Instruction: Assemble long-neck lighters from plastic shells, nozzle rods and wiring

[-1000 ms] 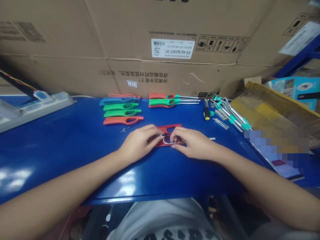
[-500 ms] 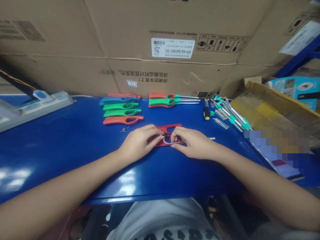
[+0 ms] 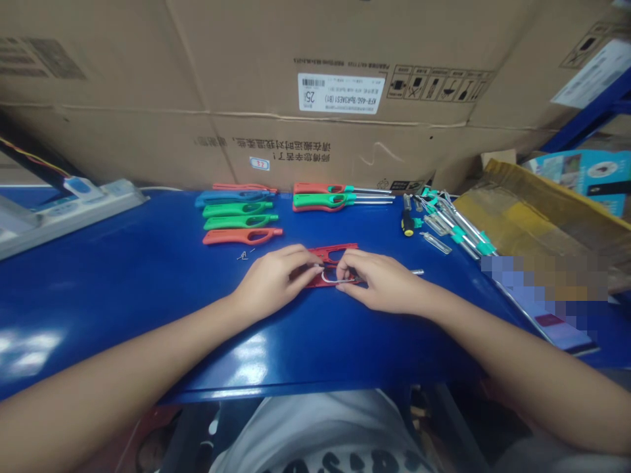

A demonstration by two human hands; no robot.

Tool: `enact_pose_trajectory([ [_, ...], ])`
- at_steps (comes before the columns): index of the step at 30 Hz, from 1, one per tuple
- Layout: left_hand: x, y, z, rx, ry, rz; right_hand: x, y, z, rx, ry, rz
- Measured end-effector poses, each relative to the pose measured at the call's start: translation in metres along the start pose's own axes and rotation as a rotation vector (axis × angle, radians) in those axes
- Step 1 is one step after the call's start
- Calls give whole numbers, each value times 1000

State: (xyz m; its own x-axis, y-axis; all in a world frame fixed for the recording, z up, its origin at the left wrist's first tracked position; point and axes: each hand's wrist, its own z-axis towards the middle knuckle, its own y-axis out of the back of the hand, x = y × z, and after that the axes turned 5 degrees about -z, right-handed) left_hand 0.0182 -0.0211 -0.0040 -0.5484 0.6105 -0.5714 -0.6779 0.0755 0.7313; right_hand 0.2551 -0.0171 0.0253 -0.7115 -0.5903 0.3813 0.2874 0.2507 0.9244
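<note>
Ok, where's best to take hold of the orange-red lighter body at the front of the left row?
Grip it around the oval opening, coming from the near side with the left hand. The orange-red lighter body lies flat, and the green lighter body sits close behind it, so the near edge looks the freer one.

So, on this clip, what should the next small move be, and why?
Probably press the thin silver wire loop down to seat it in the open red lighter housing. The left hand and right hand hold the housing flat on the blue bench, with their fingertips meeting at the loop.
</note>
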Motion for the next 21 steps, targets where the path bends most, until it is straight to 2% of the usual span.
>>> enact_pose_trajectory([
  [21,0,0,0,-12,17,-42,-1,-2,-1,-13,0,0],
])
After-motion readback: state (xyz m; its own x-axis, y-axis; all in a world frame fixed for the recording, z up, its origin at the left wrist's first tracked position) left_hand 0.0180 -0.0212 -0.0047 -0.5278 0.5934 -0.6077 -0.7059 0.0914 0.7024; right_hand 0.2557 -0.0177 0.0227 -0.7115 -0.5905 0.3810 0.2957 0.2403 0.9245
